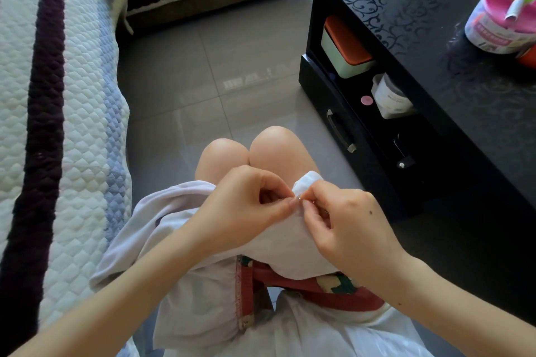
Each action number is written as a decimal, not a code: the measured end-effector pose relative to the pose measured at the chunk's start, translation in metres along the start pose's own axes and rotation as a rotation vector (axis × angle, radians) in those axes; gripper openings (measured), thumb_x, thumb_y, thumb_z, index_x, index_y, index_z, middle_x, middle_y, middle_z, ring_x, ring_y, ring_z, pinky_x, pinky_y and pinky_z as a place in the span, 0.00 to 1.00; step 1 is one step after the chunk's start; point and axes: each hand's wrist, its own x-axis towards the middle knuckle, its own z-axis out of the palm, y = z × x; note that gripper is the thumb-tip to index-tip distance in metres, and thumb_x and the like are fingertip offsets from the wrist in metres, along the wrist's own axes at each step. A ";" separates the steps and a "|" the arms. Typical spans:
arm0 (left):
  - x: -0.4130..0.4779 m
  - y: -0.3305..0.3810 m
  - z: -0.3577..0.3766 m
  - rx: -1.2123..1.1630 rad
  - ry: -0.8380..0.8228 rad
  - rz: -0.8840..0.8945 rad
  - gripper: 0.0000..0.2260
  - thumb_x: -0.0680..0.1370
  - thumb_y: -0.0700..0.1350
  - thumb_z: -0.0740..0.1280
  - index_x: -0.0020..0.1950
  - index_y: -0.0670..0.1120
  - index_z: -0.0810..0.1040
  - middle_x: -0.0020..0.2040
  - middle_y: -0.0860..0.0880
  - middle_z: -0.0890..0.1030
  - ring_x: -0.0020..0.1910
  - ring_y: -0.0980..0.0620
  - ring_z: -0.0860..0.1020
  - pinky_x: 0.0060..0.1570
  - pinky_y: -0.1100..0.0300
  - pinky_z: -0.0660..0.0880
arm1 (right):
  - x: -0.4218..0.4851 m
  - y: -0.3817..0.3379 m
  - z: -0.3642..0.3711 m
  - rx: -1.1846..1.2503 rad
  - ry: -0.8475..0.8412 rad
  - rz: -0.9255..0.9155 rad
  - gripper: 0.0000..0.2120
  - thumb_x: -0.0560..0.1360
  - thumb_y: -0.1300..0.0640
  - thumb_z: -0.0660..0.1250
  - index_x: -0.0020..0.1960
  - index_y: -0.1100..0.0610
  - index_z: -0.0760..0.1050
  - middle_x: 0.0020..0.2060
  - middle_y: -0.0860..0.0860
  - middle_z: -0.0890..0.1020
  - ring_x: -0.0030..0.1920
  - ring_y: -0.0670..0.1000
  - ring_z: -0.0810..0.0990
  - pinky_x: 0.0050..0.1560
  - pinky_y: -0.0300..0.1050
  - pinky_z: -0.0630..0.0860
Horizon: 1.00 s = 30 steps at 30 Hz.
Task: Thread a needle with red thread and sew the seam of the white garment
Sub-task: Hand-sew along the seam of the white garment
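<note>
The white garment (197, 293) lies draped over my lap and knees. My left hand (246, 206) pinches a fold of its edge between thumb and forefinger. My right hand (339, 226) meets it fingertip to fingertip, pinching a thin needle (298, 198) at the same fold of cloth. A bunched white cuff of the garment (307, 184) sticks up just behind the fingertips. The needle shows only as a small glint. No red thread can be made out. A seam stitched in red (239, 290) runs down the garment near my lap.
A black cabinet (435, 38) stands close on the right, with a pink-lidded tub (501, 20) on top and boxes on its open shelf (345, 46). A quilted striped sofa cover (58, 95) fills the left. Grey floor tiles (203, 81) lie ahead. A red patterned cloth (319, 287) is under the garment.
</note>
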 end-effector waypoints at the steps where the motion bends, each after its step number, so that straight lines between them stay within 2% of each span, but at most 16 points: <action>1: -0.001 0.001 -0.001 -0.012 -0.010 -0.004 0.05 0.75 0.45 0.72 0.42 0.46 0.86 0.35 0.54 0.84 0.37 0.60 0.81 0.37 0.69 0.74 | 0.000 0.000 0.000 0.014 -0.004 -0.003 0.10 0.73 0.54 0.58 0.37 0.57 0.74 0.28 0.36 0.61 0.22 0.48 0.70 0.23 0.40 0.67; 4: -0.004 0.001 -0.006 -0.057 -0.016 -0.067 0.05 0.75 0.46 0.71 0.43 0.49 0.86 0.37 0.56 0.85 0.39 0.62 0.81 0.38 0.71 0.74 | -0.002 0.007 -0.003 0.101 -0.041 0.072 0.09 0.74 0.54 0.60 0.39 0.56 0.76 0.26 0.39 0.67 0.25 0.48 0.73 0.26 0.47 0.72; 9: -0.004 0.000 -0.008 -0.078 -0.017 -0.138 0.05 0.75 0.45 0.71 0.41 0.51 0.85 0.37 0.59 0.84 0.37 0.66 0.79 0.37 0.74 0.72 | 0.000 0.009 -0.008 0.324 -0.112 0.217 0.07 0.73 0.58 0.63 0.39 0.54 0.80 0.30 0.45 0.80 0.29 0.47 0.77 0.31 0.41 0.72; 12: -0.003 -0.001 -0.007 -0.111 -0.028 -0.151 0.05 0.76 0.45 0.70 0.42 0.49 0.85 0.38 0.56 0.84 0.38 0.64 0.80 0.39 0.70 0.74 | 0.003 0.011 -0.013 0.490 -0.160 0.315 0.10 0.75 0.66 0.66 0.40 0.54 0.81 0.35 0.52 0.84 0.36 0.56 0.82 0.39 0.52 0.77; 13: -0.003 -0.001 -0.007 -0.125 -0.037 -0.157 0.05 0.76 0.45 0.70 0.42 0.49 0.85 0.38 0.56 0.85 0.38 0.63 0.80 0.40 0.68 0.75 | 0.004 0.012 -0.016 0.538 -0.181 0.344 0.11 0.75 0.68 0.66 0.40 0.55 0.82 0.37 0.53 0.85 0.39 0.57 0.83 0.42 0.52 0.77; 16: 0.000 -0.003 -0.007 -0.191 -0.086 -0.187 0.06 0.77 0.45 0.69 0.41 0.51 0.84 0.38 0.55 0.85 0.38 0.62 0.80 0.42 0.64 0.75 | 0.008 0.012 -0.022 0.689 -0.247 0.430 0.10 0.76 0.70 0.65 0.42 0.59 0.83 0.38 0.52 0.86 0.40 0.48 0.85 0.42 0.38 0.80; 18: 0.001 -0.005 -0.008 -0.282 -0.140 -0.219 0.08 0.77 0.44 0.68 0.40 0.51 0.84 0.37 0.54 0.84 0.38 0.61 0.79 0.41 0.64 0.75 | 0.011 0.013 -0.025 0.790 -0.290 0.509 0.09 0.76 0.71 0.63 0.44 0.64 0.82 0.33 0.49 0.85 0.31 0.40 0.81 0.33 0.29 0.74; 20: 0.001 -0.006 -0.009 -0.363 -0.184 -0.238 0.11 0.78 0.43 0.67 0.38 0.51 0.83 0.36 0.54 0.83 0.37 0.60 0.78 0.41 0.64 0.73 | 0.012 0.017 -0.027 0.850 -0.341 0.555 0.10 0.77 0.71 0.61 0.45 0.65 0.81 0.25 0.45 0.80 0.23 0.39 0.72 0.26 0.29 0.67; 22: 0.002 -0.007 -0.010 -0.422 -0.216 -0.246 0.11 0.78 0.42 0.67 0.38 0.52 0.84 0.36 0.53 0.82 0.37 0.59 0.78 0.40 0.63 0.73 | 0.013 0.021 -0.027 0.843 -0.408 0.554 0.10 0.78 0.70 0.60 0.47 0.64 0.80 0.21 0.44 0.76 0.22 0.40 0.65 0.26 0.31 0.61; 26: 0.004 -0.009 -0.011 -0.543 -0.263 -0.260 0.07 0.76 0.45 0.70 0.39 0.50 0.84 0.38 0.50 0.83 0.39 0.57 0.79 0.41 0.63 0.74 | 0.015 0.027 -0.024 0.949 -0.470 0.594 0.07 0.75 0.63 0.66 0.47 0.63 0.82 0.22 0.43 0.69 0.24 0.42 0.60 0.25 0.33 0.57; 30: 0.005 -0.012 -0.011 -0.620 -0.285 -0.272 0.05 0.71 0.47 0.69 0.40 0.50 0.85 0.38 0.50 0.83 0.39 0.57 0.79 0.40 0.65 0.75 | 0.016 0.032 -0.020 1.020 -0.526 0.596 0.08 0.71 0.60 0.65 0.45 0.59 0.82 0.23 0.46 0.63 0.24 0.44 0.58 0.25 0.37 0.54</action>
